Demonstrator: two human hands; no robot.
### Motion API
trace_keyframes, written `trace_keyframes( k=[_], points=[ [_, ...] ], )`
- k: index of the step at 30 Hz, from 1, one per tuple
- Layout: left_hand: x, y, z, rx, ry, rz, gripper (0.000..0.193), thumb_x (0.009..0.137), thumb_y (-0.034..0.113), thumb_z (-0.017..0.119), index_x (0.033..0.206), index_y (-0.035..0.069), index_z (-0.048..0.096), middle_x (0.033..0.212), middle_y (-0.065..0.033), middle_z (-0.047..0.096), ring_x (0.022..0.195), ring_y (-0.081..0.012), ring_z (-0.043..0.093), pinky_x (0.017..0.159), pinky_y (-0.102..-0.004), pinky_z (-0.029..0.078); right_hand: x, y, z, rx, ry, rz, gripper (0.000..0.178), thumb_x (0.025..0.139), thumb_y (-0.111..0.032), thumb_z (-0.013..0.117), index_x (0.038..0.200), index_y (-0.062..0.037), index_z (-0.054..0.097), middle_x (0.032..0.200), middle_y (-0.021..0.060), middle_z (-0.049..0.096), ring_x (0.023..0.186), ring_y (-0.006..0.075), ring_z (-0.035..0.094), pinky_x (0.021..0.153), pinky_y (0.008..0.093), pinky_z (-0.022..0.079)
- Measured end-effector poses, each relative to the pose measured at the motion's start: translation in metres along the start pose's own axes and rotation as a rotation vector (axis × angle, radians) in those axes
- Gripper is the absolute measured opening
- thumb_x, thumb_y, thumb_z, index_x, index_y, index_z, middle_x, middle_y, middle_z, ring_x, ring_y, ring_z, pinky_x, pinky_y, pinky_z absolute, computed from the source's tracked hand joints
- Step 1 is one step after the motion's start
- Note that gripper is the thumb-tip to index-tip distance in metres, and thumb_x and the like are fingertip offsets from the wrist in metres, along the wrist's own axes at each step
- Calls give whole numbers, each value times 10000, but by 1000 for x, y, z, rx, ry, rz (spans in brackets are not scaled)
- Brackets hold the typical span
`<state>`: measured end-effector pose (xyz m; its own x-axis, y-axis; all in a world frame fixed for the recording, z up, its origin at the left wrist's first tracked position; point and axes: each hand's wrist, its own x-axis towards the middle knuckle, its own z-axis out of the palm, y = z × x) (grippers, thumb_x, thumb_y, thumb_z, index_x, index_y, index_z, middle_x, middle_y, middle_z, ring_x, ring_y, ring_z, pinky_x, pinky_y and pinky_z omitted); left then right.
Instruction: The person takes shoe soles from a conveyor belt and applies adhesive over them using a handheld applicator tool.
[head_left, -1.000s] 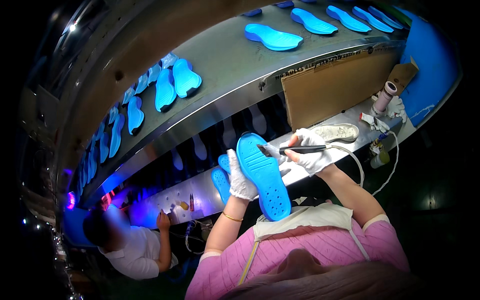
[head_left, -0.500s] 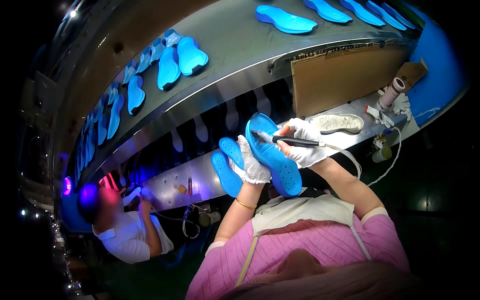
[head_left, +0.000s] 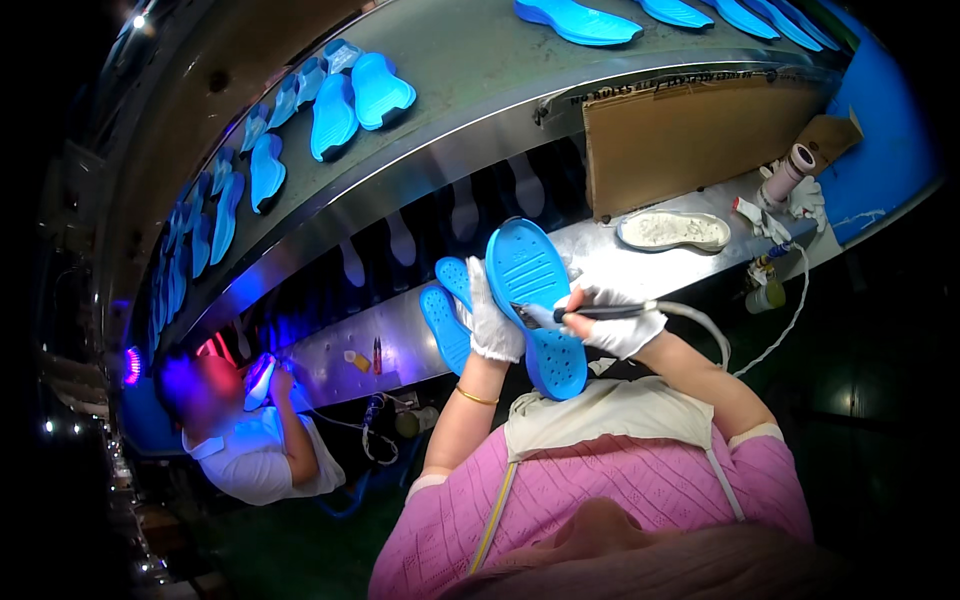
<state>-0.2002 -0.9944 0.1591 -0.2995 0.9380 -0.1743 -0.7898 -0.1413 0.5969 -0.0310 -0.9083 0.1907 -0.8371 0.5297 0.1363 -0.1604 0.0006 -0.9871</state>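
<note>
My left hand (head_left: pixel 493 325), in a white glove, grips a large blue shoe sole (head_left: pixel 527 262) with ridges and small holes on its upper face. Two more blue pieces stick out on that hand's left side, a sole part (head_left: pixel 445 325) and a shorter one (head_left: pixel 453 277) above it; the hand hides how they join. In my right hand (head_left: pixel 622 325), gloved with bare fingertips, is a black-handled brush (head_left: pixel 575 314) fed by a pale hose (head_left: pixel 705 325). The bristles touch the middle of the large sole, near its left edge.
A metal ledge (head_left: pixel 590 250) carries a whitish sole-shaped piece (head_left: pixel 675 231), a pink cylinder (head_left: pixel 788 178) and a cardboard sheet (head_left: pixel 690 150). Above runs a conveyor (head_left: pixel 450 85) with several blue soles. At left, a co-worker in a white shirt (head_left: pixel 265 460) handles a sole under purple light.
The brush has moved from the sole's far end down to its middle. My left hand has shifted slightly left, and the sole is turned a little.
</note>
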Motion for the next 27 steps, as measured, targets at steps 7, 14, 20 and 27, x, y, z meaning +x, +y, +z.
trace_keyframes(
  k=[7, 14, 20, 27],
  points=[
    [-8, -34, -21, 268, 45, -14, 859, 870, 753, 349, 1434, 105, 352, 1321, -123, 531, 1172, -276, 550, 1013, -414, 467, -17, 15, -14, -41, -33, -53, 111, 832, -9, 684, 930, -14, 633, 931, 123, 675, 787, 160, 654, 732, 275, 528],
    [16, -13, 0, -57, -84, 74, 1026, 737, 861, 395, 1424, 101, 357, 1296, -132, 542, 1148, -315, 555, 1008, -465, 466, -2, 7, -3, -180, 14, -357, 161, 795, 18, 724, 924, -23, 637, 916, 89, 671, 806, 128, 645, 724, 258, 525],
    [29, 4, 9, -265, -280, 271, 1103, 635, 854, 536, 1354, 28, 407, 1195, -144, 578, 997, -297, 590, 1009, -494, 436, -5, -6, 2, 235, -28, 18, 147, 827, 63, 684, 930, -33, 642, 967, 89, 685, 748, 95, 638, 680, 238, 536],
    [39, 21, 3, -296, -539, 319, 1201, 600, 909, 479, 1426, 48, 352, 1313, -207, 533, 1115, -422, 581, 1000, -566, 454, 7, 2, -6, 263, -64, 326, 153, 806, -9, 738, 916, -49, 640, 913, 78, 683, 754, 115, 644, 700, 257, 535]
  ],
)
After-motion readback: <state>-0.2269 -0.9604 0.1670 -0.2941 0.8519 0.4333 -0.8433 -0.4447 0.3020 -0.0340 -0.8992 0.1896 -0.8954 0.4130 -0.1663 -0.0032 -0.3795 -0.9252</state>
